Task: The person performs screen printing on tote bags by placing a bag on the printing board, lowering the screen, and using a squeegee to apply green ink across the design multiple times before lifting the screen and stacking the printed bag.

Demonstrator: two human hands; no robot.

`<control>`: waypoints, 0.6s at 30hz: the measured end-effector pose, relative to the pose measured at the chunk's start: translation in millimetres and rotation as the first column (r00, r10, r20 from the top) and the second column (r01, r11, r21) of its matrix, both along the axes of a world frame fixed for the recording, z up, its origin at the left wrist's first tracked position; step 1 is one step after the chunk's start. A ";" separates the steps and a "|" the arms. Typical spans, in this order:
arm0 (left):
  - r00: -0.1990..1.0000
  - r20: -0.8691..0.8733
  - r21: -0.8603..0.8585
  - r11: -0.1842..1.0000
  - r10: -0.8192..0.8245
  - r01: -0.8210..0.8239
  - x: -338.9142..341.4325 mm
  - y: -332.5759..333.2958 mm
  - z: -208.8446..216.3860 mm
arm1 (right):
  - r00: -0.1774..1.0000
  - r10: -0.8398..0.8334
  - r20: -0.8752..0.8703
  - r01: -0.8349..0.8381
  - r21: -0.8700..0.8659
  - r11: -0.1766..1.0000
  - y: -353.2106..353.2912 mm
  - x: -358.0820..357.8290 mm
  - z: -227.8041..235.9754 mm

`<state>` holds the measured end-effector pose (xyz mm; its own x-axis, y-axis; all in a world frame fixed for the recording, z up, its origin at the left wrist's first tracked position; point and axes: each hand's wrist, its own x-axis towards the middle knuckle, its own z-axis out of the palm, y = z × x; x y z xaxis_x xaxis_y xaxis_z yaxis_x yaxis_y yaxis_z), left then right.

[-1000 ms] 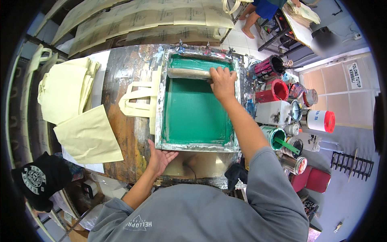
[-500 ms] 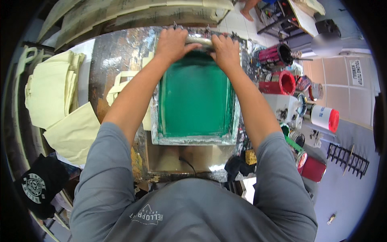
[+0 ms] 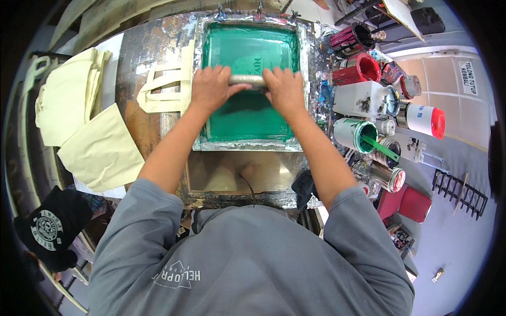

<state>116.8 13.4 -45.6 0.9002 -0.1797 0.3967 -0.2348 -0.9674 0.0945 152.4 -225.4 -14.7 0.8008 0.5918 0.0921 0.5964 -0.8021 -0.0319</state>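
A paint-splattered desk point(image 3: 147, 124) is filling the middle of a cluttered workshop, and a screen frame point(image 3: 247, 145) is lying flat on it, its mesh point(image 3: 247, 126) showing green ink. Metal clamps point(image 3: 260, 10) are sitting at the frame's far edge, probably to keep it aligned.

The squeegee point(image 3: 246, 80) is resting crosswise inside the frame, beyond its middle. The left hand point(image 3: 211, 90) and right hand point(image 3: 285, 90) are both closing around its handle, one toward each end, thumbs lying along the near side; this spread is presumably serving to share the pressure evenly.

To the left of the frame, a pale bag's handles point(image 3: 164, 87) are sticking out; the rest of that bag is apparently lying beneath, hidden. Farther left of the frame, a stack of pale bags point(image 3: 66, 102) is waiting, with a loose bag point(image 3: 103, 150) partly overlapping it, likely placed there for easy reach.

To the right of the frame, a tub of green ink point(image 3: 348, 131) is tilting sideways in this view, a green stick point(image 3: 382, 147) leaning from its mouth, perhaps for scooping. Red containers point(image 3: 358, 71) are standing farther beyond that tub.
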 end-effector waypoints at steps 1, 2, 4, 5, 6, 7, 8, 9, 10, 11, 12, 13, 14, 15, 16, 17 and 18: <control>1.000 0.027 -0.015 1.000 -0.007 0.007 -15.4 -2.8 0.5 | 1.000 -0.002 -0.012 0.002 -0.002 1.000 -2.5 -14.8 1.6; 1.000 0.013 -0.014 1.000 -0.006 0.006 -30.9 -5.4 1.4 | 1.000 -0.006 -0.025 0.005 -0.005 1.000 -5.1 -30.0 2.3; 0.996 -0.090 -0.019 1.000 -0.005 0.003 -65.9 -11.7 6.5 | 0.999 -0.010 -0.030 0.011 0.012 1.000 -11.4 -66.1 3.5; 0.998 -0.060 -0.042 0.999 -0.016 0.013 -77.9 -14.9 11.0 | 1.000 -0.010 -0.022 0.011 0.031 0.999 -14.2 -82.6 3.9; 0.994 -0.105 -0.036 0.999 -0.006 0.002 -87.2 -18.5 17.1 | 0.996 -0.020 -0.086 0.021 0.012 1.000 -15.3 -87.9 3.8; 0.996 -0.093 -0.042 0.999 -0.003 -0.001 -94.1 -21.9 24.5 | 1.000 -0.004 0.003 0.004 0.052 0.999 -15.8 -90.8 3.5; 0.985 -0.171 -0.036 0.999 0.010 -0.017 -93.7 -24.7 32.6 | 1.000 -0.001 0.008 0.000 0.052 0.999 -16.7 -90.7 3.2; 0.991 -0.133 -0.037 0.999 0.001 -0.006 -92.6 -26.5 41.2 | 1.000 -0.003 0.008 0.003 0.054 0.999 -17.0 -92.8 2.6; 0.982 -0.188 -0.028 1.000 0.002 -0.008 -91.3 -28.3 49.3 | 0.999 0.012 0.049 -0.017 0.113 0.993 -17.3 -88.6 2.1; 0.983 -0.182 -0.007 0.999 0.033 -0.034 -91.7 -28.3 55.7 | 1.000 0.008 -0.020 -0.006 0.066 0.998 -18.6 -93.4 0.8; 0.976 -0.218 -0.103 0.994 0.009 -0.032 -98.3 -27.1 60.0 | 1.000 -0.002 -0.024 0.003 0.037 0.999 -18.5 -94.2 -0.8; 0.949 -0.314 -0.172 0.983 0.006 -0.063 -104.8 -24.2 60.2 | 1.000 -0.006 0.024 0.005 0.041 0.999 -17.9 -95.9 -3.0; 0.987 -0.157 -0.253 0.967 -0.044 0.003 -119.2 -18.5 57.3 | 0.999 -0.014 0.037 0.011 0.088 0.996 -20.9 -111.8 -5.3; 0.994 0.067 -0.337 0.936 -0.090 0.107 -142.3 -12.5 50.3 | 0.999 -0.026 0.042 0.024 0.045 0.999 -23.8 -134.8 -7.7; 0.999 -0.033 -0.334 0.942 0.025 -0.035 -169.4 -4.1 41.0 | 0.999 -0.043 0.007 0.043 -0.032 0.999 -24.6 -147.2 -10.8; 0.995 0.035 -0.348 0.934 0.098 -0.079 -189.6 8.4 27.2 | 0.997 -0.042 0.069 0.039 0.049 0.998 -24.6 -155.0 -14.5; 0.969 -0.155 -0.322 0.917 0.194 -0.236 -197.6 21.3 7.4 | 0.997 -0.060 0.045 0.056 0.074 0.996 -25.6 -167.0 -17.1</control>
